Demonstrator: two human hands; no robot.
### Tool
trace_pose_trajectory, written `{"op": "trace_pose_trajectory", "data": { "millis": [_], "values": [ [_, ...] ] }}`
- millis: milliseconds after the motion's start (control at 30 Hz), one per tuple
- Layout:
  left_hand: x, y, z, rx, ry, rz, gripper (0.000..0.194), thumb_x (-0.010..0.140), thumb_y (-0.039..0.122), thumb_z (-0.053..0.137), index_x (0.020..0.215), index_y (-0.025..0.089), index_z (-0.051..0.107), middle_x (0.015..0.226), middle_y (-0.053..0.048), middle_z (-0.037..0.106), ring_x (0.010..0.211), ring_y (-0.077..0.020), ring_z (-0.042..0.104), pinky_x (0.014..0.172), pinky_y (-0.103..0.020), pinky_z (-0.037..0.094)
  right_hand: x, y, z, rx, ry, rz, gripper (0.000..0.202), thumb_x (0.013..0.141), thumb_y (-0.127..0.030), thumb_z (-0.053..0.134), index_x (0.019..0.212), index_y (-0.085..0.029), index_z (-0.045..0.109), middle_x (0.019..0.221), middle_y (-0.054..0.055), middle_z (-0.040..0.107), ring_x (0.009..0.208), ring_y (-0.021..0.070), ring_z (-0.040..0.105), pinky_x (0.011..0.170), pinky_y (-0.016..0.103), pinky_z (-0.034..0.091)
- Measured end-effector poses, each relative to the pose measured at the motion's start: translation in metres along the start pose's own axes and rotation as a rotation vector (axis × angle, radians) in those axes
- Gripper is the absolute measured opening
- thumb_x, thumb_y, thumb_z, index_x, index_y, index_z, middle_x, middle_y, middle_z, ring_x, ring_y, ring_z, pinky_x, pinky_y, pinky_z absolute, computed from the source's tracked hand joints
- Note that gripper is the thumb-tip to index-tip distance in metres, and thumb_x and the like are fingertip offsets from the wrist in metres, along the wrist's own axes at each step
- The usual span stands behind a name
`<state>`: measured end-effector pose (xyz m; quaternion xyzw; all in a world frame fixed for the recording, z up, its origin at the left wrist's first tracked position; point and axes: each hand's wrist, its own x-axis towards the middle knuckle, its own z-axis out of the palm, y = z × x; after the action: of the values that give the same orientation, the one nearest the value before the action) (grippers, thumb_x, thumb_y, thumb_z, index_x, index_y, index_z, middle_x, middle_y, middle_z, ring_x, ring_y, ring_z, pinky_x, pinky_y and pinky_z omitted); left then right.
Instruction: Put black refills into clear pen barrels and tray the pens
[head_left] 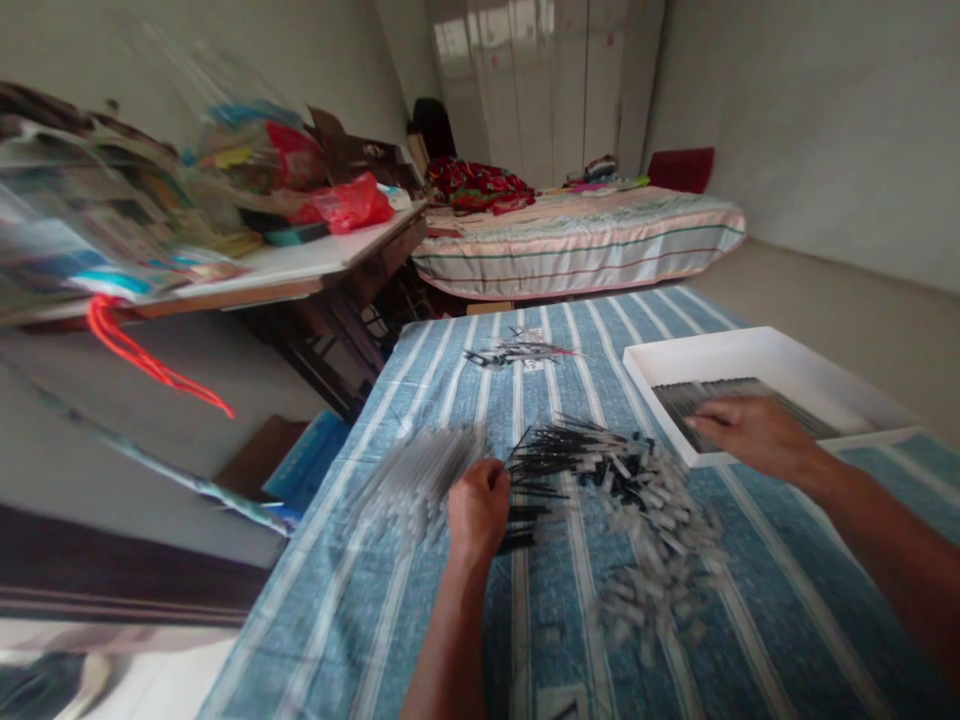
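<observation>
Right now the left hand (478, 510) is between a pile of clear tubes (416, 480) and a heap of black sticks (562, 447), its fingers curled together; whether they pinch a stick is unclear. Over the white box (709, 358), the right hand (754, 432) has its fingertips drawn in above a row of thin grey rods (671, 400), and I cannot tell if it grips any. Small pale pieces (664, 510) lie scattered on the striped cloth (750, 590) between the hands.
</observation>
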<state>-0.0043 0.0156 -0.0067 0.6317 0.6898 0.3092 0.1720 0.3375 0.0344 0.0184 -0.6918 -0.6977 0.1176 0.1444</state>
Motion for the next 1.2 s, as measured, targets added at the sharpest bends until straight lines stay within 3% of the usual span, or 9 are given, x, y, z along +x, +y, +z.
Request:
{"op": "trace_pose_trajectory", "data": {
  "millis": [133,233,367,467,700,1200],
  "values": [
    [-0.002,0.006,-0.004,0.210,-0.053,0.004,0.018,0.078,0.019,0.051,0.083,0.017,0.068,0.082,-0.006,0.070,0.077,-0.0182,0.063,0.068,-0.025,0.040,-0.023,-0.056,0.026,0.125,-0.117,-0.219,0.027,0.082,-0.037,0.048,0.070,-0.020,0.066,0.058,-0.001,0.061,0.056,0.0133,0.055,0.054,0.022,0.033],
    [-0.001,0.003,-0.012,0.318,0.013,-0.029,0.023,0.080,0.019,0.048,0.093,0.016,0.067,0.090,-0.008,0.070,0.081,-0.0188,0.063,0.069,-0.025,0.040,-0.031,-0.088,0.042,0.109,-0.229,-0.318,0.022,0.081,-0.032,0.049,0.072,-0.021,0.066,0.061,0.000,0.063,0.059,0.0138,0.057,0.054,0.022,0.030],
    [0.001,-0.008,-0.024,0.445,0.098,-0.099,0.026,0.082,0.020,0.045,0.096,0.014,0.067,0.093,-0.011,0.069,0.079,-0.0209,0.063,0.066,-0.027,0.041,-0.031,-0.119,0.055,-0.014,-0.298,-0.373,0.018,0.080,-0.028,0.051,0.069,-0.021,0.064,0.063,0.002,0.065,0.063,0.0157,0.059,0.054,0.024,0.026],
    [0.001,-0.011,-0.028,0.504,0.080,-0.118,0.024,0.081,0.019,0.047,0.092,0.016,0.068,0.091,-0.010,0.068,0.078,-0.0213,0.063,0.064,-0.026,0.041,-0.029,-0.133,0.064,-0.061,-0.314,-0.423,0.018,0.081,-0.028,0.052,0.069,-0.020,0.062,0.066,0.003,0.067,0.066,0.0171,0.061,0.055,0.024,0.025],
    [-0.004,-0.004,-0.021,0.610,-0.012,-0.076,0.018,0.081,0.017,0.048,0.084,0.016,0.066,0.092,-0.010,0.065,0.089,-0.0234,0.059,0.068,-0.027,0.041,-0.025,-0.139,0.080,-0.066,-0.319,-0.442,0.016,0.080,-0.032,0.054,0.072,-0.021,0.063,0.070,0.003,0.068,0.069,0.0182,0.062,0.055,0.024,0.026],
    [-0.003,0.002,-0.015,0.656,-0.120,-0.093,0.022,0.080,0.020,0.048,0.091,0.016,0.066,0.095,-0.013,0.062,0.094,-0.0264,0.057,0.072,-0.031,0.043,-0.023,-0.129,0.077,0.051,-0.292,-0.392,0.019,0.080,-0.029,0.050,0.072,-0.021,0.065,0.066,0.001,0.066,0.064,0.0160,0.059,0.057,0.023,0.029]
  ]
}}
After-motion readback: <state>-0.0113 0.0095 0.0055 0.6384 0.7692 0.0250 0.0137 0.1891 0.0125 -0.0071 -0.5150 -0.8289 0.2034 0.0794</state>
